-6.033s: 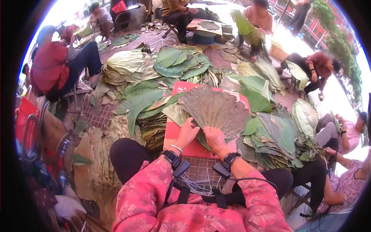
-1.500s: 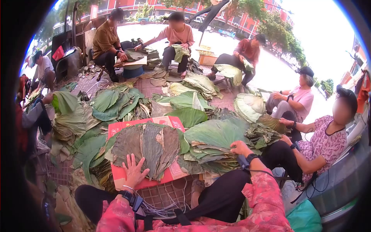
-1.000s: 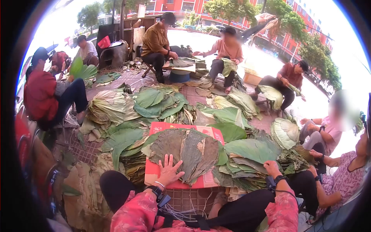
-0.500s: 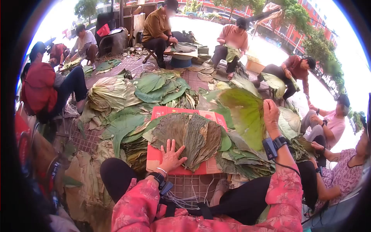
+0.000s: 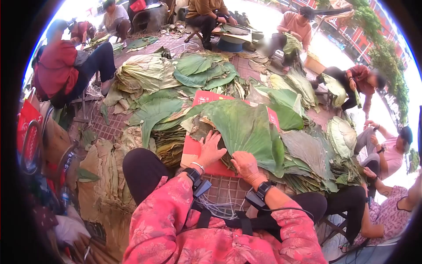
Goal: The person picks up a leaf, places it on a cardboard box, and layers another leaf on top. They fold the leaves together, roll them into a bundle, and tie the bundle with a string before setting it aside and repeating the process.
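A large green leaf (image 5: 241,127) lies over brown dried leaves (image 5: 198,129) on a red board (image 5: 192,147) in front of me. My left hand (image 5: 211,150) rests with spread fingers on the stack's near left edge. At the leaf's pointed near end is my right hand (image 5: 247,165), its fingers closed on the leaf's edge. Both hands are low over the board, a short gap apart.
Layered leaf piles stand beyond the board (image 5: 200,72) and to its right (image 5: 307,154). Large brown leaves (image 5: 105,185) lie at the left. Several people sit around, one in red (image 5: 57,70) at the left. A red bag (image 5: 30,127) is at the far left.
My right hand has come down from the upper right with the green leaf, which now covers much of the brown stack. My left hand stays at the stack's edge. The camera view has shifted.
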Motion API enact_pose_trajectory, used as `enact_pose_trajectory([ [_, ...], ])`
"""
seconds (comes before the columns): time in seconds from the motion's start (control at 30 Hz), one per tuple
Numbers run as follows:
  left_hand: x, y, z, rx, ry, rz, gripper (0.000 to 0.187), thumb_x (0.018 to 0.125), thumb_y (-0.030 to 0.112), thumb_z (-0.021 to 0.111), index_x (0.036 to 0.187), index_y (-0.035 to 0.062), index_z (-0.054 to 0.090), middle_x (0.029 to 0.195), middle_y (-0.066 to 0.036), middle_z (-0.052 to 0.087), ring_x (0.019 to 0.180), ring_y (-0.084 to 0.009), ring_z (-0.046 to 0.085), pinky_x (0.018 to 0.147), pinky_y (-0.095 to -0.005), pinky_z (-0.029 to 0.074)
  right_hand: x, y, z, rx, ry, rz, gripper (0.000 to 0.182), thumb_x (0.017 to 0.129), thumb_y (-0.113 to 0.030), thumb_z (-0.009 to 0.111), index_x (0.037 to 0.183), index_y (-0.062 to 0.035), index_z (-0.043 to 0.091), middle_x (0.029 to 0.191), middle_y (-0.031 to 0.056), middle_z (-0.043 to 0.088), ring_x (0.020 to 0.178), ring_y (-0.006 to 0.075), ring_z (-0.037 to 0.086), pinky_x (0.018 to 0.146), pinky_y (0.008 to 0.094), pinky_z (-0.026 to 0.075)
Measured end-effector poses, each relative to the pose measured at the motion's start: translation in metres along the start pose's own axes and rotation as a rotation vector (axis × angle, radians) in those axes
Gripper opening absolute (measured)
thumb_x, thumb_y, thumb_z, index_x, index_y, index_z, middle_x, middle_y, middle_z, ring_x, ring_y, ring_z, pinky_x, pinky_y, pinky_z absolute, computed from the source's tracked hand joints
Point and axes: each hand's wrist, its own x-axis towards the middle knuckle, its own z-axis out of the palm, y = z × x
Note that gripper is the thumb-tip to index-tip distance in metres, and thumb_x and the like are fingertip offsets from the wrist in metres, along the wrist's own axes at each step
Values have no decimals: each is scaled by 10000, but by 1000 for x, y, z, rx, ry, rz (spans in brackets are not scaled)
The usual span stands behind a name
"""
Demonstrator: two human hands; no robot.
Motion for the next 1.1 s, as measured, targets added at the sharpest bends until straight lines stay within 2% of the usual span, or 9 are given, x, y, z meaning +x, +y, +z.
enact_pose_trajectory([
  [0.2, 32, 28, -30, -246, 53, -374, 548, 712, 457, 605, 1116, 88, 569, 1147, -114, 582, 1184, -286, 446, 945, -527, 259, 12, 3, -21, 63, 22, 61, 234, 779, -197, 624, 952, -48, 570, 885, 102, 613, 820, 280, 582, 701, 373, 439],
  [0.23, 37, 30, -27, -135, 225, -305, 460, 720, 369, 646, 1023, 28, 584, 969, -139, 637, 912, -270, 613, 783, -471, 426, 17, 3, -27, 83, 54, 64, 245, 779, -186, 627, 967, -37, 580, 902, 116, 619, 827, 298, 586, 715, 381, 448],
  [0.33, 51, 29, -27, -641, 134, -402, 358, 703, 226, 688, 927, -31, 577, 807, -151, 636, 635, -226, 640, 517, -317, 475, 22, 8, -39, 114, 29, 118, 277, 758, -179, 646, 988, -31, 604, 948, 136, 628, 861, 317, 588, 758, 389, 455],
  [0.37, 60, 18, -14, -789, 159, -415, 255, 690, 105, 686, 848, -49, 558, 681, -118, 604, 447, -170, 579, 344, -232, 371, 21, 7, -44, 110, -10, 136, 279, 747, -176, 653, 984, -35, 606, 948, 133, 629, 863, 315, 588, 759, 391, 454],
  [0.6, 71, 49, -38, -1229, 145, -420, 174, 706, 67, 655, 817, 5, 536, 687, -82, 593, 445, -144, 544, 353, -245, 324, -11, 45, -43, -304, -299, 414, 302, 715, -136, 636, 1015, -117, 606, 934, 118, 636, 863, 316, 596, 744, 402, 459],
  [0.77, 88, 51, -69, -1142, 150, -158, 230, 726, 114, 689, 912, 54, 568, 867, -39, 617, 624, -118, 583, 482, -249, 396, 27, 70, -77, -265, -50, 650, 276, 762, -91, 511, 1016, -143, 605, 914, 152, 635, 823, 361, 605, 703, 445, 473],
  [0.9, 70, 57, -88, -1271, 191, -10, 248, 725, 142, 707, 940, 76, 600, 912, 13, 621, 832, -106, 571, 637, -285, 452, 45, 80, -88, -189, 260, 449, 370, 739, -25, 483, 1082, -111, 592, 1018, 157, 610, 912, 334, 588, 780, 436, 462],
  [0.97, 59, 43, -80, -1271, 177, -89, 245, 717, 155, 703, 907, 39, 600, 839, 0, 623, 762, -95, 561, 623, -272, 433, 41, 82, -78, -198, 377, 327, 409, 725, 10, 468, 1106, -88, 579, 1097, 154, 584, 987, 324, 563, 830, 430, 447],
  [1.1, 36, -12, -37, -1225, 90, -384, 207, 756, 151, 671, 892, 21, 586, 815, -75, 634, 606, -151, 596, 500, -259, 440, -1, 104, -28, -136, 142, 305, 458, 713, 16, 487, 1157, -81, 543, 1239, 156, 485, 1060, 336, 498, 887, 407, 424],
])
